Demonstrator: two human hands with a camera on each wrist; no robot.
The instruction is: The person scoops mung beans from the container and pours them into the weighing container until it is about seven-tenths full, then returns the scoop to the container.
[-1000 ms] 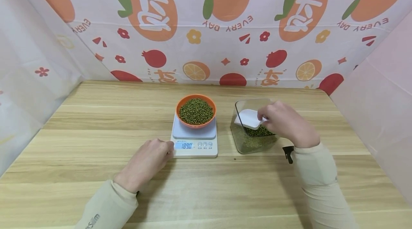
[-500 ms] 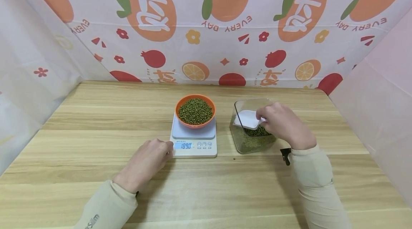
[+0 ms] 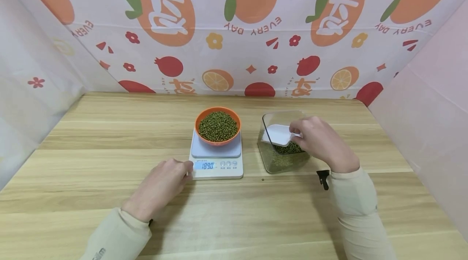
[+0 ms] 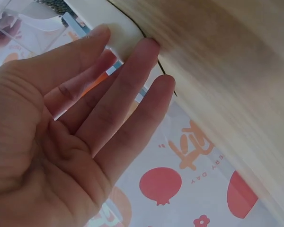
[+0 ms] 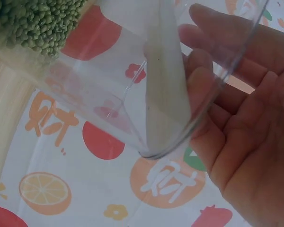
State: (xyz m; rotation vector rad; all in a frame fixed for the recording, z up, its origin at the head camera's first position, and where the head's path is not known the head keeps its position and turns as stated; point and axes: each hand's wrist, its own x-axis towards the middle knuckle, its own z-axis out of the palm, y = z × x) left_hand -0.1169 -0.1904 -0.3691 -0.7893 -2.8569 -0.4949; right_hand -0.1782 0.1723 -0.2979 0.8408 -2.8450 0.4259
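Note:
A white scoop (image 3: 278,133) is in the grip of my right hand (image 3: 321,142), its flat blade inside the clear square container (image 3: 279,165). Green mung beans (image 3: 290,148) lie below it there. In the right wrist view the fingers curl at the scoop (image 5: 166,75), seen through the container wall. My left hand (image 3: 161,185) touches the front left corner of the white kitchen scale (image 3: 234,172); in the left wrist view its fingers are extended loosely along the scale's edge. On the scale stands an orange bowl (image 3: 218,144) full of mung beans (image 3: 218,126). Its display (image 3: 204,166) reads 189.0.
One loose bean (image 3: 262,179) lies in front of the container. Beneath everything is a wooden table (image 3: 226,219), with a fruit-printed curtain (image 3: 237,48) behind it and pale sheets at both sides. A dark clip (image 3: 323,179) hangs at the right wrist.
The head view has shifted a little, so everything sits slightly further left. The scoop stays in the container, the left hand stays at the scale, and the reading is the same.

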